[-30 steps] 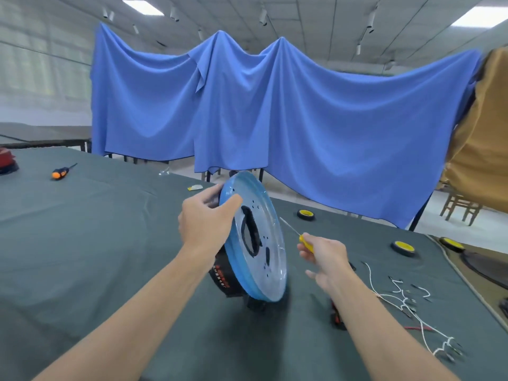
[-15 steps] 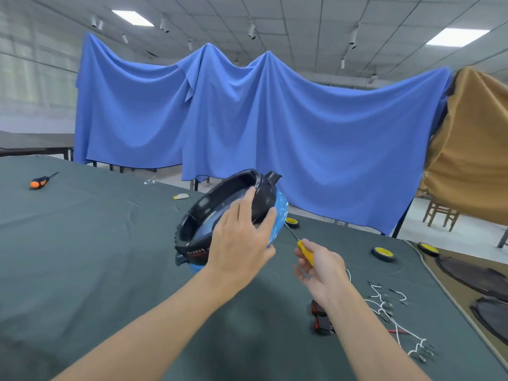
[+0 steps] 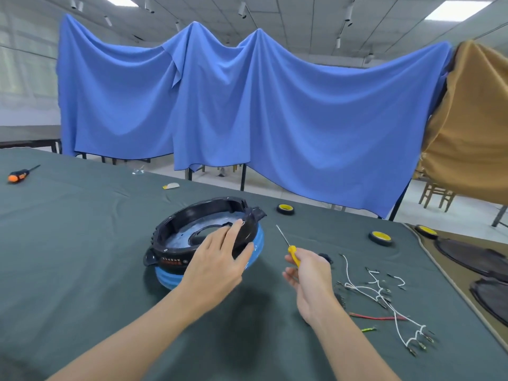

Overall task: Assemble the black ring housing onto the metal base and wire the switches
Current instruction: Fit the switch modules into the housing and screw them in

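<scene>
Workshop hall: cloth-covered worktable [image 3: 82,243], screwdriver [image 3: 19,174], loose wires [image 3: 384,295], draped partitions [image 3: 247,105].

Red printed label on front of black ring housing [image 3: 176,261]; characters too small to read.

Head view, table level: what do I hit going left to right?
orange-handled screwdriver → black ring housing → right hand holding yellow screwdriver → white wires → dark discs. Left hand and the yellow wheels are left out because they overlap the others.
</scene>
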The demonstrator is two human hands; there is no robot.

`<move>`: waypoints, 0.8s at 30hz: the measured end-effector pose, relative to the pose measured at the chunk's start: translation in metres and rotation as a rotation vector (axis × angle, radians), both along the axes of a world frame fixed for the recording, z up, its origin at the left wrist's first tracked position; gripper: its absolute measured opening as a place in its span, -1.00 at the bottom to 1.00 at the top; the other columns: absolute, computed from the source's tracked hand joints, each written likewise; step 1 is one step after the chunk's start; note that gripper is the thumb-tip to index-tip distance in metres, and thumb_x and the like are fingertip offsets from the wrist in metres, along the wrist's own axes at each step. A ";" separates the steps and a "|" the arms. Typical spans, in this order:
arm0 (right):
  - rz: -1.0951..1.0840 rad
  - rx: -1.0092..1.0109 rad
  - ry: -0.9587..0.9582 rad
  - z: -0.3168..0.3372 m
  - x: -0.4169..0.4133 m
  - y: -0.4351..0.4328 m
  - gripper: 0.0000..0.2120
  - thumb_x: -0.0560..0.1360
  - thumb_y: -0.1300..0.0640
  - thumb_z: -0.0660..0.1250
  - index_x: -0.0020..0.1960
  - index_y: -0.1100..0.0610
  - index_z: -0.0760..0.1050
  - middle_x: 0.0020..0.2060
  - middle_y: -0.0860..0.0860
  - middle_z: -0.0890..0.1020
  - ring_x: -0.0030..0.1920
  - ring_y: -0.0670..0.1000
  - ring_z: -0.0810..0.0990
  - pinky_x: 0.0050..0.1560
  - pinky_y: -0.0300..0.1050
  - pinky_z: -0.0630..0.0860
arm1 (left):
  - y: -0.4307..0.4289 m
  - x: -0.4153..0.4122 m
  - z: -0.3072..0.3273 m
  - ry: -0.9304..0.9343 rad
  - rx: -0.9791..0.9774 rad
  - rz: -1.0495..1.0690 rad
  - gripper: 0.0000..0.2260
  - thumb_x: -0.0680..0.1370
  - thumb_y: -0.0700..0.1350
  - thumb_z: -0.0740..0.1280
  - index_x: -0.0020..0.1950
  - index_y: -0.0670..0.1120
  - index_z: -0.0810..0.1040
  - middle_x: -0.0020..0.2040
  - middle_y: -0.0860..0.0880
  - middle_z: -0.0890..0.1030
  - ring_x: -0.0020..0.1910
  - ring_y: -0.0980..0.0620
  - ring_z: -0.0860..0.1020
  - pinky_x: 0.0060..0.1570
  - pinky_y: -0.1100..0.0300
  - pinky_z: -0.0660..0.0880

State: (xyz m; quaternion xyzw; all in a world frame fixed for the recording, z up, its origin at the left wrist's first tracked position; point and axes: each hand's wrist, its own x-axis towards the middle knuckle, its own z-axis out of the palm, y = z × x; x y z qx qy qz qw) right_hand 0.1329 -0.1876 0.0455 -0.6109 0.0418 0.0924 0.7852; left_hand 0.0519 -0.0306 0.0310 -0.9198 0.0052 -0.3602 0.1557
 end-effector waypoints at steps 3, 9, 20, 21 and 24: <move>-0.038 -0.289 -0.183 -0.017 -0.002 0.004 -0.85 0.58 0.18 0.20 0.09 0.07 0.50 -0.18 0.01 0.63 -0.42 -0.06 0.57 -0.26 -0.17 0.46 | 0.011 0.003 -0.014 0.036 0.093 -0.126 -0.55 0.13 -0.21 0.44 0.02 -0.09 0.67 0.20 -0.30 0.59 -0.07 -0.23 0.59 -0.06 0.02 0.55; 0.054 -0.886 -0.546 -0.041 -0.007 0.011 -0.81 0.60 0.20 0.09 0.17 0.12 0.39 -0.01 0.09 0.57 0.08 0.15 0.52 -0.05 -0.08 0.36 | 0.030 0.001 -0.023 0.086 0.152 -0.254 -0.63 0.26 -0.09 0.47 0.06 -0.05 0.66 0.23 -0.23 0.59 -0.05 -0.18 0.60 -0.10 0.07 0.55; 0.168 -1.449 -0.834 -0.056 -0.011 0.020 -0.71 0.55 0.10 0.13 0.26 0.09 0.30 0.10 0.04 0.48 0.13 0.11 0.46 -0.02 -0.09 0.39 | 0.030 0.004 -0.025 -0.087 -0.036 -0.263 -0.72 0.52 -0.08 0.27 0.14 -0.13 0.66 0.03 -0.06 0.66 -0.08 -0.06 0.63 -0.10 0.06 0.56; 0.191 -1.435 -0.843 -0.054 -0.008 0.019 -0.76 0.54 0.10 0.14 0.19 0.09 0.30 0.07 0.05 0.49 0.11 0.13 0.49 -0.09 -0.06 0.37 | 0.026 0.007 -0.022 -0.112 -0.062 -0.236 -0.73 0.52 -0.09 0.26 0.11 -0.14 0.66 -0.03 -0.04 0.66 -0.10 -0.07 0.62 -0.10 0.04 0.55; 0.227 -1.415 -0.848 -0.047 0.005 0.014 -0.87 0.50 0.08 0.17 -0.06 0.05 0.21 -0.04 0.04 0.53 0.00 0.17 0.53 -0.22 -0.07 0.28 | 0.011 0.020 -0.015 -0.188 -0.147 -0.112 -0.76 0.51 -0.09 0.25 0.00 -0.17 0.65 -0.26 -0.03 0.60 -0.22 -0.10 0.58 -0.19 0.05 0.49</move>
